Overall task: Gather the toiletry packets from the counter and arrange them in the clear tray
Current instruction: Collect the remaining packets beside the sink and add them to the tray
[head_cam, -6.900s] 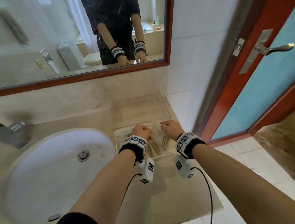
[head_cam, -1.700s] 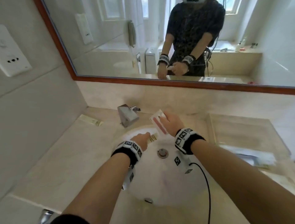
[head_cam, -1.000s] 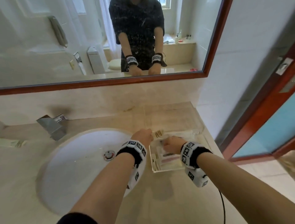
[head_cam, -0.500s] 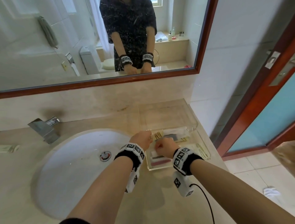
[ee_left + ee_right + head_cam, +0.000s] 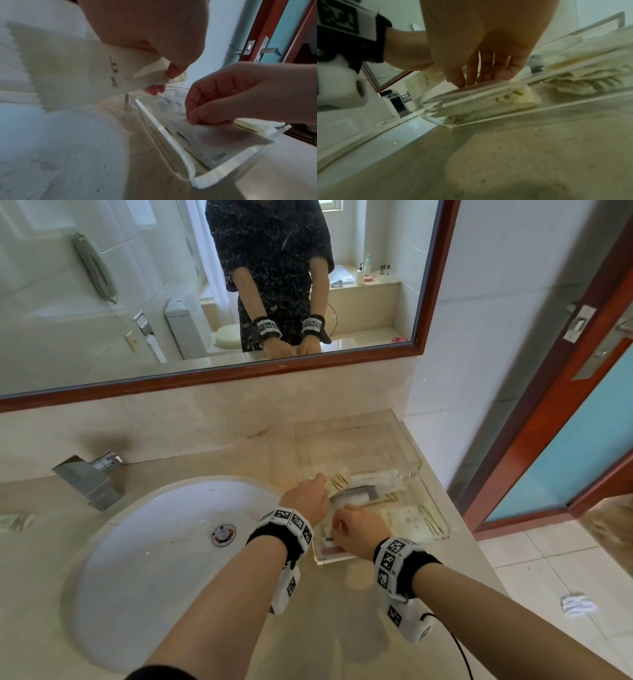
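The clear tray (image 5: 412,465) sits on the counter right of the sink and holds several packets. My left hand (image 5: 308,498) hovers at its left edge and pinches a cream packet with gold stripes (image 5: 337,482), which shows large in the left wrist view (image 5: 85,70). My right hand (image 5: 356,529) is over the tray's front left corner. Its fingertips (image 5: 193,116) press on a translucent packet with a pink item (image 5: 334,549) lying flat inside. Further right in the tray lie another striped cream packet (image 5: 414,518) and a grey one (image 5: 359,493).
The white sink (image 5: 171,559) and chrome faucet (image 5: 89,477) are to the left. One more striped packet (image 5: 15,522) lies on the counter at the far left. The mirror (image 5: 205,378) runs along the back, a red-framed door (image 5: 548,440) stands right, and a white scrap (image 5: 579,604) lies on the floor.
Both hands carried packets from the faucet area over to the tray. My right hand laid the pink packet in the front left corner and stays on it. My left hand still holds its striped packet.
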{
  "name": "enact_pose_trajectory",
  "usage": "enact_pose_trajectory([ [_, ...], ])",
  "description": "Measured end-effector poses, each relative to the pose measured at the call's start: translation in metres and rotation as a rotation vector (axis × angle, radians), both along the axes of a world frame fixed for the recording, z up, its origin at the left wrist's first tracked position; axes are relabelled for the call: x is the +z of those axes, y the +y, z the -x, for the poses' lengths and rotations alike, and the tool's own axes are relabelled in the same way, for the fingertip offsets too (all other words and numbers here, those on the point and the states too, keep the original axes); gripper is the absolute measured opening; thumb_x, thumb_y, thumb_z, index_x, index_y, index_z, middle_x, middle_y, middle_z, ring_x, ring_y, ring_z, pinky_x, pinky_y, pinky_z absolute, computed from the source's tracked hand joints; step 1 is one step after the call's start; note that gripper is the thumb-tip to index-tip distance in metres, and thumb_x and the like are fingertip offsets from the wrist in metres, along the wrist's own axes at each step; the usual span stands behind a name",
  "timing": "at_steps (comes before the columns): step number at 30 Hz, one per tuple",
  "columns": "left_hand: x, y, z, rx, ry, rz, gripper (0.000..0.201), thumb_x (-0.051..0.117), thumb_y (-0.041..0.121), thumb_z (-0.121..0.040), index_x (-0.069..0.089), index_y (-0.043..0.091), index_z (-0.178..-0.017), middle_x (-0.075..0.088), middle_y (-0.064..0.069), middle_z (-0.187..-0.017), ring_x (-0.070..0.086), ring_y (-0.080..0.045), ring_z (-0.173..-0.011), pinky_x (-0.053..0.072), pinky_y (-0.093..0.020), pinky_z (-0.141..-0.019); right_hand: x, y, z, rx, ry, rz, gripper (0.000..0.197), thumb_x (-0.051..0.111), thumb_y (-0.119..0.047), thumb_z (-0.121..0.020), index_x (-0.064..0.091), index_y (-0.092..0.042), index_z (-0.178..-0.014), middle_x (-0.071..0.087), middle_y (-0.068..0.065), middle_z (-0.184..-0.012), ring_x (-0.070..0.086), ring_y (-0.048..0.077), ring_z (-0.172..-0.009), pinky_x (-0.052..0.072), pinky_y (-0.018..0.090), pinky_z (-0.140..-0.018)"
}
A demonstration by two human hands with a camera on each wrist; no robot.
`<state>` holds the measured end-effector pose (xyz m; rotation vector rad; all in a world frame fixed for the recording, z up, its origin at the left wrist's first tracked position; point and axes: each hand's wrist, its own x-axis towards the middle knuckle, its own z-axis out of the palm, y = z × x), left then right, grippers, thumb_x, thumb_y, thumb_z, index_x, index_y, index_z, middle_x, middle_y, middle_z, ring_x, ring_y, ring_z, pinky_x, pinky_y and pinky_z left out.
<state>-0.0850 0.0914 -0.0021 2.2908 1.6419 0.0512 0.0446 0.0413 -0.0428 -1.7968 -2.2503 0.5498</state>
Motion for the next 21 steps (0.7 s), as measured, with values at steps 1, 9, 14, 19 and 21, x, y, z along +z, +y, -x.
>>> enact_pose_trajectory([
  [1, 0.001, -0.001, -0.001, -0.008, -0.002, -0.002, 0.024, 0.038, 0.018, -0.097, 0.043, 0.008, -0.118, 0.065, -0.012, -0.101, 0.063, -0.031, -0.082, 0.048, -0.036, -0.067, -0.001, 0.001, 0.000, 0.000, 0.010, -0.001, 0.019, 0.052, -0.026, -0.090, 0.062, -0.012, -0.097, 0.062, 0.004, -0.106, 0.061, 0.025, -0.088, 0.038, 0.027, -0.067],
  [9, 0.005, 0.003, -0.006, -0.063, 0.064, -0.041, 0.022, 0.043, 0.018, -0.096, 0.055, 0.009, -0.112, 0.067, -0.013, -0.102, 0.064, -0.032, -0.092, 0.051, -0.037, -0.078, 0.016, 0.014, -0.015, -0.180, 0.156, -0.279, 0.012, 0.058, -0.020, -0.086, 0.064, -0.011, -0.091, 0.063, 0.000, -0.086, 0.056, 0.017, -0.076, 0.039, 0.023, -0.062],
  [14, 0.006, 0.011, -0.009, -0.100, 0.001, -0.019, 0.023, 0.048, 0.024, -0.095, 0.063, 0.015, -0.111, 0.069, -0.013, -0.100, 0.065, -0.031, -0.092, 0.052, -0.034, -0.077, 0.030, 0.032, -0.030, -0.040, -0.046, -0.360, 0.037, 0.068, -0.024, -0.080, 0.063, -0.013, -0.115, 0.064, 0.003, -0.116, 0.056, 0.027, -0.113, 0.043, 0.040, -0.088],
  [19, 0.011, 0.015, -0.018, -0.059, -0.040, -0.023, 0.017, 0.050, 0.023, -0.093, 0.062, 0.011, -0.096, 0.068, -0.012, -0.092, 0.064, -0.031, -0.087, 0.042, -0.031, -0.066, 0.031, 0.048, -0.043, -0.005, -0.147, -0.164, 0.030, 0.042, -0.033, -0.099, 0.058, -0.017, -0.119, 0.061, -0.003, -0.122, 0.050, 0.020, -0.117, 0.034, 0.036, -0.091],
  [21, 0.009, 0.020, -0.013, -0.007, -0.047, 0.005, 0.021, 0.050, 0.027, -0.094, 0.061, 0.011, -0.100, 0.068, -0.011, -0.096, 0.064, -0.030, -0.090, 0.048, -0.034, -0.072, 0.028, 0.052, -0.049, -0.073, -0.124, -0.126, 0.029, 0.041, -0.033, -0.099, 0.057, -0.017, -0.119, 0.060, -0.002, -0.122, 0.048, 0.021, -0.116, 0.035, 0.036, -0.089],
])
